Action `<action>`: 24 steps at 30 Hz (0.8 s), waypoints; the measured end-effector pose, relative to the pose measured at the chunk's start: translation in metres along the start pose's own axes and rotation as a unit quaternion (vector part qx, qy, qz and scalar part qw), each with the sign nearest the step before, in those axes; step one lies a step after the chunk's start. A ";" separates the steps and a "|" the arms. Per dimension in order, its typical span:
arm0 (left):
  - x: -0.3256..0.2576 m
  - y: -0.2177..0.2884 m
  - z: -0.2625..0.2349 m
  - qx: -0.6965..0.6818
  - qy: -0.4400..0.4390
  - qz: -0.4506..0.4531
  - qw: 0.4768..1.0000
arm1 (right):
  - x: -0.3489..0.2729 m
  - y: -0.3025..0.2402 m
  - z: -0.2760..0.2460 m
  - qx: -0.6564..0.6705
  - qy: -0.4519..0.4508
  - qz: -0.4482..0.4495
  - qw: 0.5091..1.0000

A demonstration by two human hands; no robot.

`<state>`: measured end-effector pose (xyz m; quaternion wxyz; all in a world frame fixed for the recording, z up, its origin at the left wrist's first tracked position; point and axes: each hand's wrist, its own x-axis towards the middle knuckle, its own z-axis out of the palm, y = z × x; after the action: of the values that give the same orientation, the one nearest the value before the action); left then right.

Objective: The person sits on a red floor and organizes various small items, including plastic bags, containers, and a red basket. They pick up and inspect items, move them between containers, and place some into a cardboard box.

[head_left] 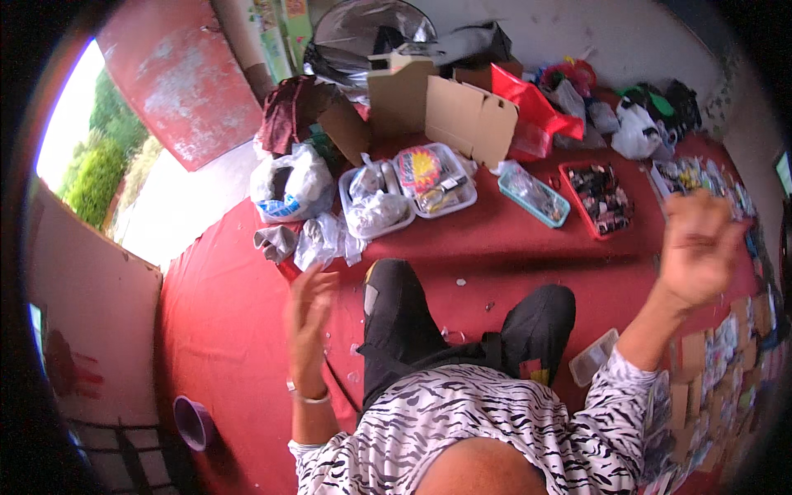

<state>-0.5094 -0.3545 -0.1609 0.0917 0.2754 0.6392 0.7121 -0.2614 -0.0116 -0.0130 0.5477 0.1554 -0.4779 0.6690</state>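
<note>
I sit on a red floor covering (231,313) with my legs in black trousers (412,322) stretched ahead. My left hand (307,318) is raised to the left of my knee, fingers spread, holding nothing; a bangle rings the wrist. My right hand (697,247) is lifted at the right, blurred, fingers loosely curled with nothing seen in it. Ahead lie white trays (375,202) of plastic-wrapped items, a teal tray (532,196) and a red tray (601,198) of small pieces.
Open cardboard boxes (462,115), plastic bags (289,186) and a red bag (536,111) crowd the far side. Cards of small goods (726,346) line the right. A purple bowl (194,422) sits lower left, a clear container (592,359) by my right leg, cardboard sheet (91,322) left.
</note>
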 end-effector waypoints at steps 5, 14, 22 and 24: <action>-0.077 -0.153 -0.023 0.344 -0.248 -0.117 0.898 | -0.025 0.088 -0.007 -0.243 -0.143 0.242 0.928; -0.089 -0.117 -0.009 0.372 -0.257 -0.226 0.863 | -0.082 0.185 -0.060 -0.625 -0.545 0.301 0.471; 0.024 -0.060 0.052 0.419 -0.243 0.052 0.873 | -0.158 0.257 -0.139 -0.623 -0.527 0.368 0.445; 0.031 -0.055 0.101 0.340 -0.260 0.104 0.898 | -0.187 0.277 -0.171 -0.637 -0.521 0.351 0.447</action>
<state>-0.4961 -0.2432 -0.2017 0.0809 0.5306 0.7632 0.3597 -0.3854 0.0334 -0.3643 -0.1406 -0.0986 -0.9794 0.1058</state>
